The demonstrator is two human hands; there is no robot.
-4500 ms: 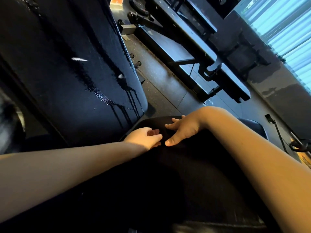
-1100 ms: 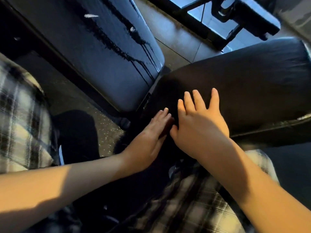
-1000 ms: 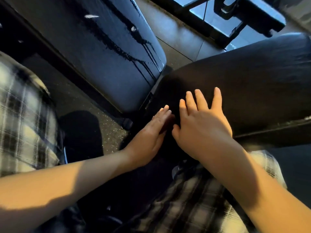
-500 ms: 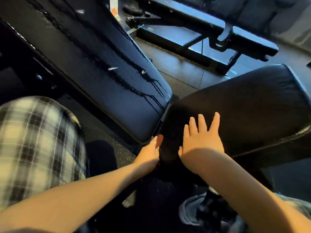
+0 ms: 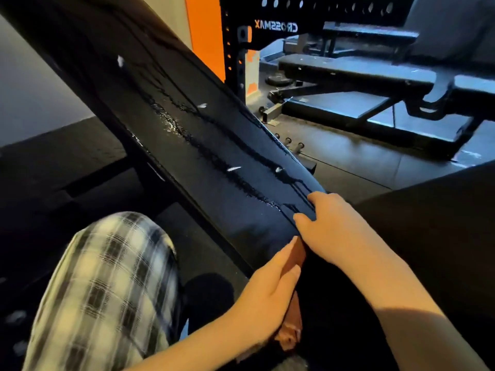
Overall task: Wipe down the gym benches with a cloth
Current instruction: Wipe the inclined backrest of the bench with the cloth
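Grip: my left hand [image 5: 267,298] held the rust-brown cloth [image 5: 297,257], the strip caught between thumb and nearly straight fingers and trailing out below the palm. My right hand [image 5: 332,228] was curled over the lower end of the inclined black padded backrest [image 5: 187,124], thumb on its face, fingers wrapped round the far edge. The cloth lay in the gap between the two hands, at the foot of the backrest and beside the black seat pad [image 5: 428,223]; whether it touched the backrest's face I could not tell.

Streaks of liquid [image 5: 171,121] ran down the backrest to just above the right thumb, so I judged the wiping of this surface barely begun.

Behind: a second, flat black bench [image 5: 375,73], a black perforated rack upright [image 5: 276,26] and an orange wall panel [image 5: 206,36]. My checked trouser knee [image 5: 107,277] sat at lower left.

Risks, as I judged them:
- The runs could drip off the lower edge onto the dark rubber floor [image 5: 348,167] before the cloth reached them.
- A narrow, bunched cloth would smear rather than lift.
- The wet pad could let the bracing right hand slip.
- A stroke started low would miss the upper half, well apart from both hands.
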